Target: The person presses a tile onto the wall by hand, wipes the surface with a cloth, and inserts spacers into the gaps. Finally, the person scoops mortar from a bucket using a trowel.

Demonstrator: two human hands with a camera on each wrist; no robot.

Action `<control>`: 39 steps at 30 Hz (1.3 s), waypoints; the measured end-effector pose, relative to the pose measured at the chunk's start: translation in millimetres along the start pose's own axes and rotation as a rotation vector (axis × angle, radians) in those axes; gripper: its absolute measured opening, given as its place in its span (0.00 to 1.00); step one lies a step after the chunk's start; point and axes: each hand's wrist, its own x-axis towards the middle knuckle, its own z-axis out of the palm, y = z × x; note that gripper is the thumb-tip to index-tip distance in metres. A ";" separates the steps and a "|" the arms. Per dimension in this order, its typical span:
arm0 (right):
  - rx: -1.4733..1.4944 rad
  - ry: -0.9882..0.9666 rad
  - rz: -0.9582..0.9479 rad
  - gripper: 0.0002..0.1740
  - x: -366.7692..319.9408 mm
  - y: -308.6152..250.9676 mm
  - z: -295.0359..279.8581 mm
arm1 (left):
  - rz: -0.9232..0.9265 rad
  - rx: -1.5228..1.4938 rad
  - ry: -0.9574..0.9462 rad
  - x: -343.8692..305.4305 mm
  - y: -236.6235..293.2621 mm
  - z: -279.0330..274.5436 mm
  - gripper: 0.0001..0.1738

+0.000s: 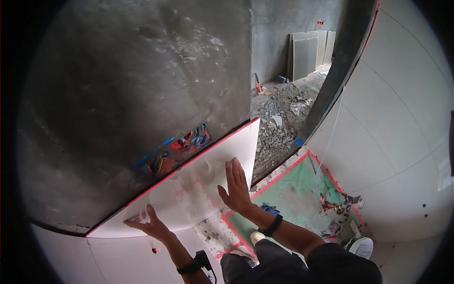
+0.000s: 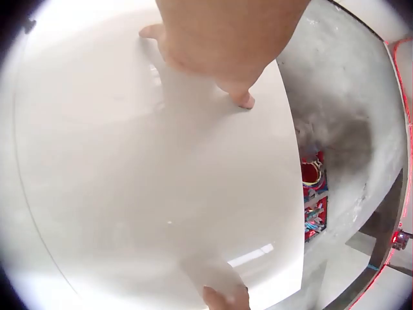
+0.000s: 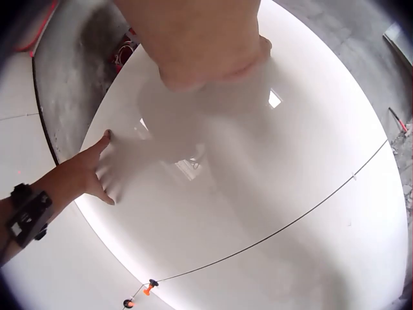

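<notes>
A large glossy white tile [image 1: 198, 173] stands against the lower part of a grey plastered wall [image 1: 118, 94]. My left hand [image 1: 152, 226] rests on the tile's face toward its left end, fingers and thumb spread. Farther right, my right hand [image 1: 236, 187] presses on the same face with its fingers straight and pointing up. In the right wrist view, the left hand [image 3: 91, 171] touches the tile near its edge. Just above the tile's top edge, bundles of coloured wires [image 1: 193, 141] show in recessed boxes. A red line runs along that top edge.
Right of the tile, a doorway opens onto rubble [image 1: 276, 135] and leaning boards [image 1: 305, 59]. Green sheeting [image 1: 283, 194] edged with red tape covers the floor. A power tool [image 1: 343, 206] and white bucket [image 1: 363, 247] stand at right. Orange-and-black clips [image 3: 151, 287] sit at a tile joint.
</notes>
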 end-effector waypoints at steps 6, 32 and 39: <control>-0.046 -0.040 0.035 0.50 9.7 -12.9 -22.9 | -0.061 0.012 0.035 -6.1 6.4 9.9 0.66; 0.014 -0.296 -0.647 0.33 92.8 -184.8 -4.0 | -0.089 -0.096 -0.145 -3.4 16.5 -11.8 0.68; -0.148 -0.396 -0.751 0.40 84.2 -246.2 36.5 | 0.125 -0.052 -0.275 -1.7 -16.4 -45.7 0.57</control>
